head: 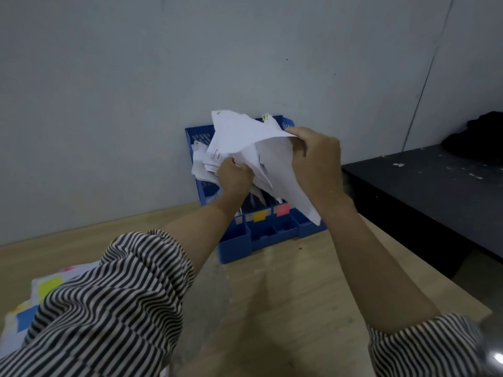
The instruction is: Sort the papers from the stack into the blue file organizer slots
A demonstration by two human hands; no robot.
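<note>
Both hands grasp loose papers (239, 137) above the organizer (272, 232), at twelve o'clock: left hand (234, 175) pinches lower edges, right hand (317, 159) the top. Light, floppy, crease-prone; best held by the edges.

Beneath my grip lies a light wooden tabletop (285, 295). Behind it stands a grey wall (136, 77). Off to the right of my grip sits a black table (424, 186), a dark bundle (479, 134) at its far end.

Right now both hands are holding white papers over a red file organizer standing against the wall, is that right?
Not quite: the file organizer is blue, not red, as the head view shows. Otherwise yes: the left hand and right hand hold white papers over it, against the wall.
</note>
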